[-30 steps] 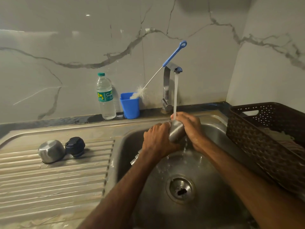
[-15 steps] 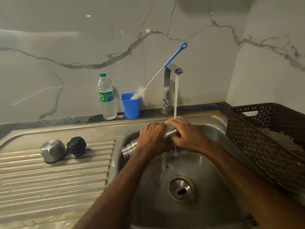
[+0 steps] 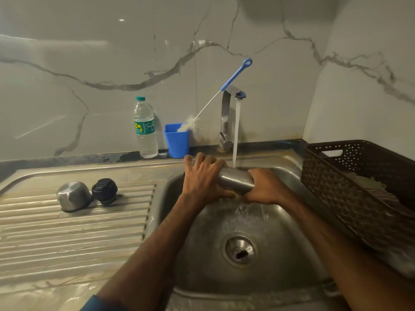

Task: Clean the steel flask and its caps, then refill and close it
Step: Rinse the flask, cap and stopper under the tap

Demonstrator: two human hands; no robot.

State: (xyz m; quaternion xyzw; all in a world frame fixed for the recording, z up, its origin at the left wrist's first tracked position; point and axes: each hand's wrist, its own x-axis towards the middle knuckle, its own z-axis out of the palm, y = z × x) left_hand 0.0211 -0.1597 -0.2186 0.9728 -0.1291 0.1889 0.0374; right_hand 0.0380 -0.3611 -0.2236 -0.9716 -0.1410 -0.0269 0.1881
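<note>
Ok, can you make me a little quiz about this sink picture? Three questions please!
1. True or false: the left hand and right hand hold the steel flask under water running from the tap.
2. Where do the steel cap and black cap lie? A in the sink; B on the draining board; C in the brown basket.
3. Fill in: the bottle brush rests its bristle end at the blue ____.

Key: 1 true; 2 B; 3 cup.

Silver flask (image 3: 235, 181), black cap (image 3: 104, 190), blue cup (image 3: 177, 142), grey-veined marble wall (image 3: 89, 63).
</note>
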